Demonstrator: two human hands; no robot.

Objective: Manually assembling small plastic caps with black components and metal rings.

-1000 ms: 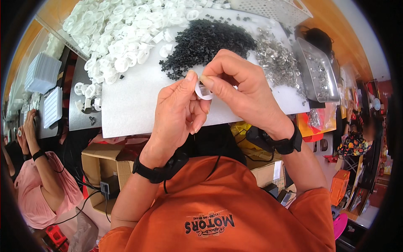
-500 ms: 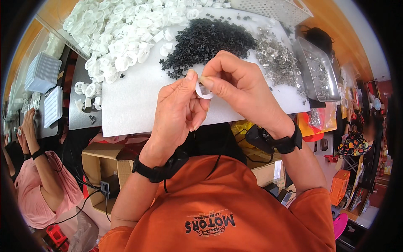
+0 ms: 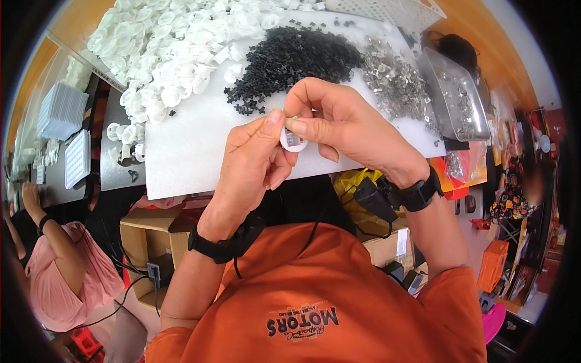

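Note:
My left hand (image 3: 251, 166) and my right hand (image 3: 348, 124) meet above the near edge of a white foam board (image 3: 187, 157). Between their fingertips they pinch one small white round plastic part (image 3: 292, 140) with a metal piece showing in its middle. Just beyond the hands lie a heap of small black plastic pieces (image 3: 293, 60), a large heap of white round parts (image 3: 175, 45) to the left, and a heap of small shiny metal pieces (image 3: 396, 81) to the right.
A clear plastic tray (image 3: 460, 97) with metal bits sits at the right, a white perforated basket (image 3: 387, 9) at the back. Stacked white trays (image 3: 60, 112) lie far left. A person in pink (image 3: 66, 272) works at lower left. Cardboard boxes (image 3: 148, 236) stand under the table.
Both hands stay together on the white part; the fingers shift slightly around it. Nothing else has moved.

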